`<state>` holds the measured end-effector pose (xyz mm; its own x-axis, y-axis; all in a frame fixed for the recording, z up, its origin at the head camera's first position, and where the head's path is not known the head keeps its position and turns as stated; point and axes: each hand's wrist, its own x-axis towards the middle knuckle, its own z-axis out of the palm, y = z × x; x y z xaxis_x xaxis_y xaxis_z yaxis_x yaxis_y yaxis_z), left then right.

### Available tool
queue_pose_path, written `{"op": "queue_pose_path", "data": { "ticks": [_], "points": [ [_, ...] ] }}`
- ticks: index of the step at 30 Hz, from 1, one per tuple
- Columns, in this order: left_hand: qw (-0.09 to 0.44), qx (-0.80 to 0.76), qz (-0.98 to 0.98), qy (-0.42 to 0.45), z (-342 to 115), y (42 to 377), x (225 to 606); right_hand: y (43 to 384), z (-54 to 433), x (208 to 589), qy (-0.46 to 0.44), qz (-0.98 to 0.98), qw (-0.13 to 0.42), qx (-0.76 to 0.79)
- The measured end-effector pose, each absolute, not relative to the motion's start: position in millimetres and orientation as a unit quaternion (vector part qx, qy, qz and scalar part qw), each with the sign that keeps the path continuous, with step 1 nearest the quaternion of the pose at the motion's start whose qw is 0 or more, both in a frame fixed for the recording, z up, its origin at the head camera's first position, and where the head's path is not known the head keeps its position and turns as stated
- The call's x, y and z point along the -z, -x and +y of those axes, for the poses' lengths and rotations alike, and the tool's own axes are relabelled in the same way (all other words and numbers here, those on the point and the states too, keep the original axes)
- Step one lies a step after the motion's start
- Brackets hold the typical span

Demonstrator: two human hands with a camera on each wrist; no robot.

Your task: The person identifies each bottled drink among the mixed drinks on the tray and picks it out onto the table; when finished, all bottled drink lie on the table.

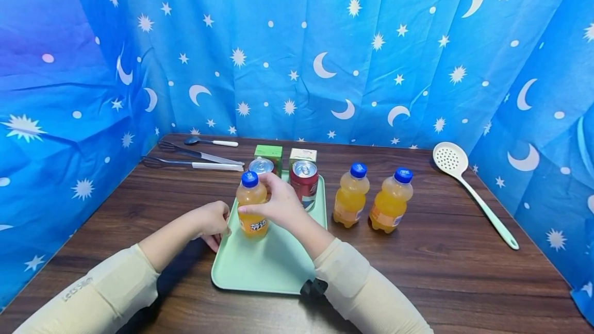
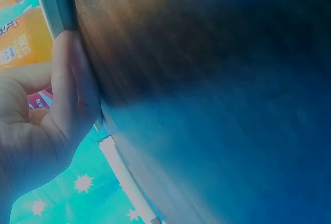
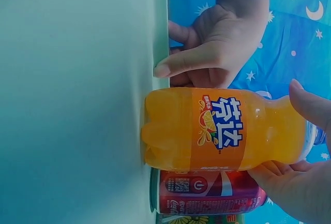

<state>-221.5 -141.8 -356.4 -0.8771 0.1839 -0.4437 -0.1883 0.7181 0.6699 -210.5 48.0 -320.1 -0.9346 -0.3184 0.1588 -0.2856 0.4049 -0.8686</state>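
On the left part of a pale green tray [image 1: 264,274] stands an orange soda bottle [image 3: 222,128] with a blue cap, upright. My right hand [image 1: 284,204] holds it around its upper part, thumb and fingers on opposite sides. My left hand [image 1: 208,223] grips the tray's left rim, with the thumb [image 3: 178,63] over the edge and other fingers outside it. Just behind the bottle is a red soda can [image 3: 207,190]. A second red can [image 1: 303,185] stands to its right on the tray. Part of the left can is hidden by the bottle and hand.
Behind the cans stand a green box [image 1: 269,151] and a whitish box [image 1: 303,155]. Two more orange soda bottles [image 1: 351,197] are right of the tray. A slotted skimmer [image 1: 482,207] lies far right. A spoon [image 1: 225,143] and long-handled utensils [image 1: 215,166] lie back left.
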Motion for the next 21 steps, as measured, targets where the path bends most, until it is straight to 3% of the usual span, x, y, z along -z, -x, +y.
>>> {"op": "queue_pose_path", "data": {
  "ticks": [21],
  "points": [
    [0.246,-0.385,0.89,-0.002,-143.0,221.5,357.3,207.7,46.5,318.2,0.174,0.834,0.007,0.523]
  ]
}}
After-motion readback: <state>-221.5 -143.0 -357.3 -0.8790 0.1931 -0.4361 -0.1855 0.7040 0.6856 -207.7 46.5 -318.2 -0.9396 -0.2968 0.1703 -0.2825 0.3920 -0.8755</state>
